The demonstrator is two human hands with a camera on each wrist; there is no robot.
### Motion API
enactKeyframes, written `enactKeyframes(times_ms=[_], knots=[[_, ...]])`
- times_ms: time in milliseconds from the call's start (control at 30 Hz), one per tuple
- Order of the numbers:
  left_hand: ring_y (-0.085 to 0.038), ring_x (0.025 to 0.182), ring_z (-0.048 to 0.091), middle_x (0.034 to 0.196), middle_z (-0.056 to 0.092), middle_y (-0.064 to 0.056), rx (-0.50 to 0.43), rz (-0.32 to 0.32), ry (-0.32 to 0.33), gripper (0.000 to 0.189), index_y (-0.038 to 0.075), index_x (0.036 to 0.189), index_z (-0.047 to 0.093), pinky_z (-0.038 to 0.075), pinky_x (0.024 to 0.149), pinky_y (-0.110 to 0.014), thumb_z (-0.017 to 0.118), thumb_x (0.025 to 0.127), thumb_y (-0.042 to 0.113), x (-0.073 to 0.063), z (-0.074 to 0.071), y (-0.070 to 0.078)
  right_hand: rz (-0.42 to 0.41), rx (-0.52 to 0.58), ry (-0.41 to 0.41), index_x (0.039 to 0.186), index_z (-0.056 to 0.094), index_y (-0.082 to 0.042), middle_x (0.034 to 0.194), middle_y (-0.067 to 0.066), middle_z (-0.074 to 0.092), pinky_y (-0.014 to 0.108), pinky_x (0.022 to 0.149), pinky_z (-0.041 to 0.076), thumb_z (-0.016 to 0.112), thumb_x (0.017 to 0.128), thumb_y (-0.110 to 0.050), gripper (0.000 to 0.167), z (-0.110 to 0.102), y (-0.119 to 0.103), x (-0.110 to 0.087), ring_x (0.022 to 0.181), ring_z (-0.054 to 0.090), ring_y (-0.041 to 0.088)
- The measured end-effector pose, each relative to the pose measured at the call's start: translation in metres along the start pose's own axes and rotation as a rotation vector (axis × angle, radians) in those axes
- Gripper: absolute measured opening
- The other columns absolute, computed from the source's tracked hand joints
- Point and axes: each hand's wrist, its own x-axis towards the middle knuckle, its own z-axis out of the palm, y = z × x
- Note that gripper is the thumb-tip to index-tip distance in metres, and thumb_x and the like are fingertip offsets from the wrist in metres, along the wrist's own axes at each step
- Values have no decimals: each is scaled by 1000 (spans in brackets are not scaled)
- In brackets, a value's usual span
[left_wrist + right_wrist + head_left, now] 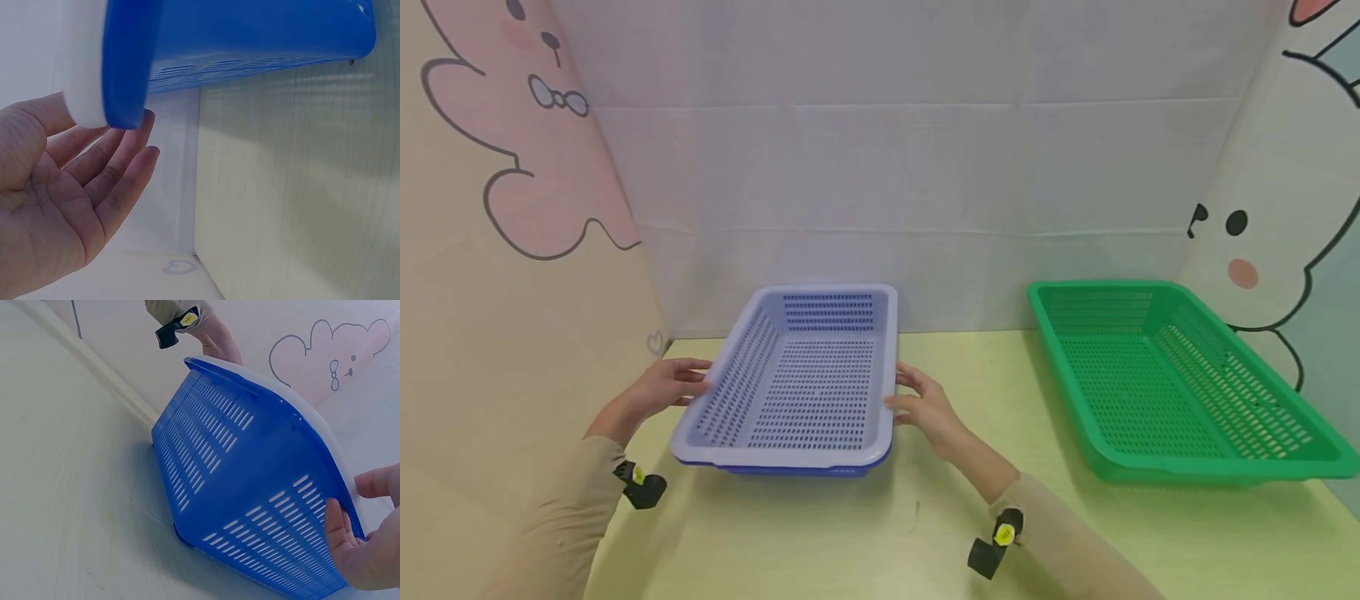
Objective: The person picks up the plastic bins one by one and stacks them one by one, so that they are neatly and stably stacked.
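Observation:
A pale, nearly white slotted basket [820, 392] sits nested inside a blue basket [250, 456], left of centre on the table. At its left rim is my left hand [666, 387]; the thumb reaches the pale rim and loosely bent fingers lie under the blue rim [128, 62]. On the opposite side my right hand [928, 408] pinches both rims, thumb above and fingers curled beneath. The right wrist view shows the blue basket's slotted underside tilted over the table. Part of the left thumb is hidden behind the rim in the left wrist view.
A large green slotted basket [1150, 467] stands on the right of the pale yellow-green table [955, 533]. White sheeting [962, 167] hangs behind the table. Side panels with cartoon animals [535, 150] bound the space left and right.

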Motion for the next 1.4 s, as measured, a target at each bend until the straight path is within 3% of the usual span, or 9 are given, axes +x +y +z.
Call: enactKeyframes(times_ms=[367,1400], knots=[[-22,94,60,116,55,-25,-29,55,-35,57,-11,133,34,47,85,-45,58,88,15,3,7,5,-9,-5,6,137,36,-1,127,20,47,29,66,52,57,78,4,62,-13,-1,-3,79,60,15],[-25,93,60,113,54,-26,-41,101,-33,55,-9,133,35,48,83,-46,58,88,12,11,29,20,20,-35,3,138,31,-1,132,21,41,27,68,50,55,79,3,64,-42,-6,-11,83,58,12]])
